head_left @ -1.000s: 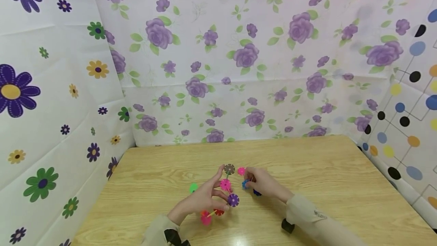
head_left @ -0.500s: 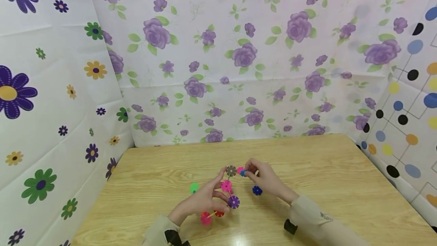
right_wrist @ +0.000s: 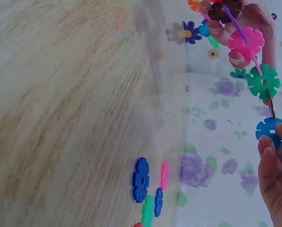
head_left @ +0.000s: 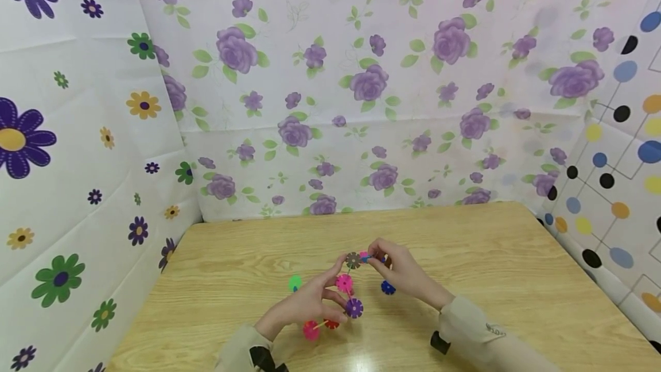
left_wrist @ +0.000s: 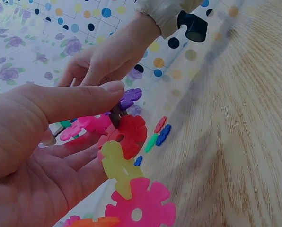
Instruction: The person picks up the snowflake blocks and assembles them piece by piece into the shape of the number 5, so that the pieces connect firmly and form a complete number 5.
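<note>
My head feed's bright, glare spot on the table (head_left: 465,234) nearside of the gripping right hand (head_left: 392,260); wrist feeds are dimmer, kinda hazy, soft shadow beside the left hand (left_wrist: 37,163).

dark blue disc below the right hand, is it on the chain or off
Off: the dark blue disc lies on the table, apart from the chain in the left hand.

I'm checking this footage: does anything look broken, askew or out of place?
Nothing stands out. The left hand holds the chain of discs, which shows no visible break, though parts are hidden; the right hand pinches a blue disc at its end. Loose discs rest on the table.
</note>
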### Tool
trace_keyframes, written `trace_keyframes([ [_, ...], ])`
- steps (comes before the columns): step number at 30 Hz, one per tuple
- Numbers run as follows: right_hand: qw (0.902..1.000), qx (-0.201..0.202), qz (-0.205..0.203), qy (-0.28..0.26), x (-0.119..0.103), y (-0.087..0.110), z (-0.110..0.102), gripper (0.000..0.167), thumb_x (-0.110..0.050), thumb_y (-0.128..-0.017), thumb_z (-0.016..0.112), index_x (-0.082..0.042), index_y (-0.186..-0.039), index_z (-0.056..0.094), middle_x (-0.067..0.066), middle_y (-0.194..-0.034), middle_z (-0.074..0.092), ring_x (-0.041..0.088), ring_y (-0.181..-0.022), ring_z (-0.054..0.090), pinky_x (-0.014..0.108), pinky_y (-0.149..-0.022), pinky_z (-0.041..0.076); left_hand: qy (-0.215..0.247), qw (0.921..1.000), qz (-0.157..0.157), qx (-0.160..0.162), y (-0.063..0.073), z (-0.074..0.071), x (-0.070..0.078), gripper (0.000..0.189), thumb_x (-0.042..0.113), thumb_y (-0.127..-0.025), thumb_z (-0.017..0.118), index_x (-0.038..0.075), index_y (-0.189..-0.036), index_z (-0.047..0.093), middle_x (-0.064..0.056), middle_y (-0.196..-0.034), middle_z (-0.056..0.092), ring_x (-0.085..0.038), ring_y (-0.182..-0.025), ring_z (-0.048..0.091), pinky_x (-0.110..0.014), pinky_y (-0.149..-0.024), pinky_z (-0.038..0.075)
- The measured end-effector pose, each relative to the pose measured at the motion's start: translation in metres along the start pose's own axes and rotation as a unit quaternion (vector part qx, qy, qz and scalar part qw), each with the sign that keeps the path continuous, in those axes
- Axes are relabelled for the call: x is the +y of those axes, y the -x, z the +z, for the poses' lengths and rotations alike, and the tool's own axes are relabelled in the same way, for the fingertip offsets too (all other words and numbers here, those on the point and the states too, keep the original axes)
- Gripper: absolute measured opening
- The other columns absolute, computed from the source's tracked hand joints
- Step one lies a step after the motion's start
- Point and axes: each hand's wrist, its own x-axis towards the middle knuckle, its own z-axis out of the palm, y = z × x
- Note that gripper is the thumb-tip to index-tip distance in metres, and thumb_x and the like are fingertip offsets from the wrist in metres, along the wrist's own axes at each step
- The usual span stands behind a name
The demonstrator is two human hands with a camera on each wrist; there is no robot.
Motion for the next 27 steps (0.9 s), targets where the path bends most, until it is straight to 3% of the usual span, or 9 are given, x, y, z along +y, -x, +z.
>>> trace_keyframes([
  [5,0.9998,0.007,-0.015,0.008,-0.002,0.0,-0.001,0.011,-0.009,-0.092,0.065,-0.017,-0.097,0.061,-0.005,-0.082,0.063,-0.001,-0.067,0.051,0.021,-0.054,0.049,-0.017,0.9997,0.012,-0.013,0.0,-0.001,-0.001,0.104,0.002,-0.084,0.072,0.037,-0.155,0.004,-0.018,-0.161,0.012,-0.025,-0.106,0.066,-0.028,-0.077,0.058],
  [9,0.9986,0.018,-0.047,0.015,-0.004,0.001,-0.001,0.012,-0.006,-0.091,0.065,-0.015,-0.098,0.063,-0.002,-0.086,0.066,-0.001,-0.067,0.052,0.019,-0.054,0.049,-0.019,0.9993,0.019,-0.025,0.001,-0.001,0.0,0.103,0.001,-0.085,0.071,0.03,-0.156,0.003,-0.022,-0.16,0.016,-0.024,-0.106,0.066,-0.026,-0.079,0.058],
  [14,0.9958,0.039,-0.079,0.023,-0.007,0.004,0.001,0.014,0.0,-0.089,0.066,-0.012,-0.096,0.064,-0.001,-0.086,0.067,0.0,-0.065,0.054,0.015,-0.054,0.048,-0.041,0.9973,0.038,-0.048,0.001,0.0,0.001,0.103,0.0,-0.086,0.069,0.024,-0.156,-0.002,-0.019,-0.161,0.008,-0.022,-0.109,0.065,-0.024,-0.081,0.056],
  [19,0.9922,0.066,-0.1,0.033,-0.009,0.006,0.004,0.019,0.005,-0.085,0.068,-0.011,-0.094,0.064,-0.001,-0.083,0.066,-0.003,-0.062,0.048,0.013,-0.052,0.045,-0.059,0.9962,0.037,-0.052,0.0,0.002,0.003,0.104,0.001,-0.086,0.069,0.027,-0.156,-0.004,-0.015,-0.163,0.005,-0.014,-0.109,0.065,-0.023,-0.081,0.056],
  [27,0.9901,0.094,-0.096,0.042,-0.012,0.009,0.008,0.021,0.008,-0.083,0.069,-0.009,-0.093,0.063,0.0,-0.079,0.065,-0.003,-0.06,0.045,0.018,-0.048,0.044,-0.053,0.9958,0.041,-0.063,-0.001,0.003,0.005,0.103,0.0,-0.085,0.07,0.025,-0.156,-0.002,-0.013,-0.163,0.004,-0.015,-0.11,0.065,-0.024,-0.082,0.056],
])
